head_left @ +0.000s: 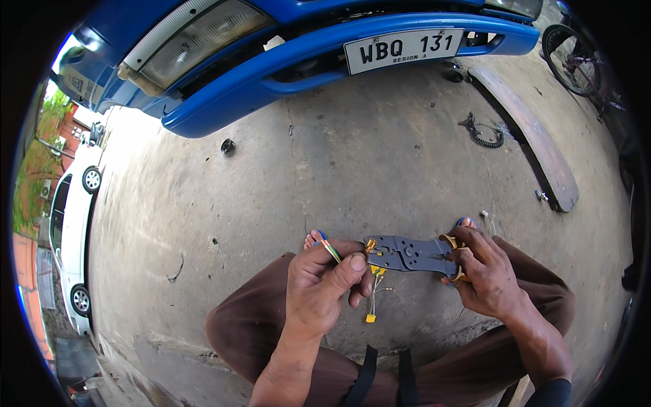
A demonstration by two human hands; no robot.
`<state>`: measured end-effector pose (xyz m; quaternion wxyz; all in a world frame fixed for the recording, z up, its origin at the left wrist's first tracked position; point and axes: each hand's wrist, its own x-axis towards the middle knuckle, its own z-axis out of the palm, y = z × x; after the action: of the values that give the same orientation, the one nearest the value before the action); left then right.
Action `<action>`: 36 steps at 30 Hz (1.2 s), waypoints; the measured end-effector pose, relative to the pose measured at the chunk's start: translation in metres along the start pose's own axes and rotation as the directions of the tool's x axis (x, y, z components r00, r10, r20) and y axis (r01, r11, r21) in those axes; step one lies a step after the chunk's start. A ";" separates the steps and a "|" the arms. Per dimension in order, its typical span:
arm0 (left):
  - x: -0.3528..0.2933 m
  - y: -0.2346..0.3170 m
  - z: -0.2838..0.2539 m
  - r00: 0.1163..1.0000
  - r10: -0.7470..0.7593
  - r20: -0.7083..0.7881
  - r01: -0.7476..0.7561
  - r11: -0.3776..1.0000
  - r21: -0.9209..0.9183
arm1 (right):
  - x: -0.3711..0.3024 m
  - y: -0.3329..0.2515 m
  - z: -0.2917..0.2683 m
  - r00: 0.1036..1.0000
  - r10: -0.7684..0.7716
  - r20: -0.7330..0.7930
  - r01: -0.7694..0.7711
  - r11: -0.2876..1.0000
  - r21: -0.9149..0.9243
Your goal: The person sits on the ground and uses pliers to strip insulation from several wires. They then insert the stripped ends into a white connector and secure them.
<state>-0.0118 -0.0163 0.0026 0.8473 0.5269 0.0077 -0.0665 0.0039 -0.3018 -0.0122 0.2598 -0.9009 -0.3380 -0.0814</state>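
My left hand [315, 292] is closed, pinching thin insulated wires [331, 251] in green, yellow and white between thumb and fingers. A small brass-coloured terminal [370, 245] sits by the thumb tip, at the nose of a pair of crimping pliers [410, 253]. My right hand [489, 275] is wrapped around the pliers' yellow handles, and the grey jaws point left toward my left hand. Below the jaws, a yellow connector [371, 317] hangs or lies on thin wires; its upper part is partly behind my fingers. Whether the jaws grip the terminal I cannot tell.
A blue vehicle's bumper [224, 102] spans the far side. On the concrete floor [325, 176] lie a long grey panel [536, 136], a black coiled cord [487, 139], a black round part [228, 146] and a white connector [485, 214]. A white car [71, 237] stands left.
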 end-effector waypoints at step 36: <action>-0.001 -0.021 0.013 0.760 0.649 0.031 -0.370 0.393 0.842 | -0.013 -0.037 0.006 0.964 0.199 0.175 -0.214 0.974 0.071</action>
<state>-0.0157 -0.0375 -0.0104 0.4745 0.8305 -0.0576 0.2859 -0.0302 -0.2820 -0.0062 0.2778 -0.9223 -0.2662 0.0369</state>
